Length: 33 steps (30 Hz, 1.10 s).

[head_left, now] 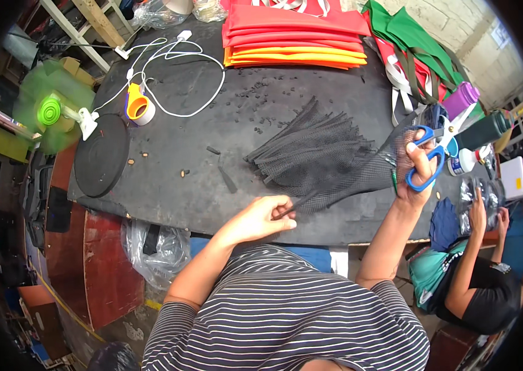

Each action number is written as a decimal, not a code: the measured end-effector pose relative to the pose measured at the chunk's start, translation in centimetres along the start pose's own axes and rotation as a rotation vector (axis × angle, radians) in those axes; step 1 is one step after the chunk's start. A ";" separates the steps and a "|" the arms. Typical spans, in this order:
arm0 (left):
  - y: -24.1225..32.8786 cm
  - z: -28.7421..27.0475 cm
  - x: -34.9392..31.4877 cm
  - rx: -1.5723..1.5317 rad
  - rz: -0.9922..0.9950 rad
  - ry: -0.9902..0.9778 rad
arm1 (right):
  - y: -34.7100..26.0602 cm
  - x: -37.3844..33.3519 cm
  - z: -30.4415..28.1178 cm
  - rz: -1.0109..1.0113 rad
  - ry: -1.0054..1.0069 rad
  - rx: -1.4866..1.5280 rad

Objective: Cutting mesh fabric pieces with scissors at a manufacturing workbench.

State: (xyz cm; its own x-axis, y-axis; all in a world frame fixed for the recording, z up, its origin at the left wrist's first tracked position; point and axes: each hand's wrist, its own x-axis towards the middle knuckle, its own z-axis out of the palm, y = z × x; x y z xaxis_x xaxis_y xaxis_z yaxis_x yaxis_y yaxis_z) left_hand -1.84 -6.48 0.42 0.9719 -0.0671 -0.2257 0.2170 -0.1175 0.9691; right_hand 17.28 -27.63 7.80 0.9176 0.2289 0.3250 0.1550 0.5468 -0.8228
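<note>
My left hand (260, 219) is closed near the table's front edge, its fingers pinching the end of a black mesh piece (348, 185). That mesh stretches right toward my right hand (419, 170), which is closed around scissors (439, 153) with blue handles. The scissors' blades point up and away to the right. Mesh also lies against the right hand's fingers; whether they grip it I cannot tell. Between and beyond my hands, a fanned pile of black mesh pieces (311, 145) rests on the dark table (181, 139).
Red and orange folded fabric (295, 40) is stacked at the back, with green fabric (422, 55) beside it. Bottles, including a purple one (461, 101), stand right. A tape roll (140, 110), white cable (178, 114) and small fan (51, 112) are left. Another person (478, 278) sits right.
</note>
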 end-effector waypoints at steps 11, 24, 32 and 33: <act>-0.4 -4.0 0.3 -0.317 -0.111 0.386 | 5.0 0.7 -5.2 -0.040 0.132 -0.998; -0.4 -4.6 0.4 -0.356 -0.134 0.426 | 7.4 -12.0 0.7 1.045 -0.760 -0.150; 0.0 -4.7 0.0 -0.443 -0.142 0.383 | 8.8 -12.1 2.4 1.043 -0.684 -0.181; 0.0 -4.6 0.0 -0.437 -0.147 0.387 | 8.9 -12.2 2.5 1.040 -0.661 -0.176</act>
State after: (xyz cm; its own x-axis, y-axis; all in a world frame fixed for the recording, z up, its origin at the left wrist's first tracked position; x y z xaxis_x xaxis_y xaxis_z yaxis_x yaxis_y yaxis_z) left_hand -1.44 -1.93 0.86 0.8738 0.2947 -0.3869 0.2888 0.3256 0.9003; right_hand 6.58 -23.51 -2.34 0.2822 0.8777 -0.3872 -0.4408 -0.2399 -0.8650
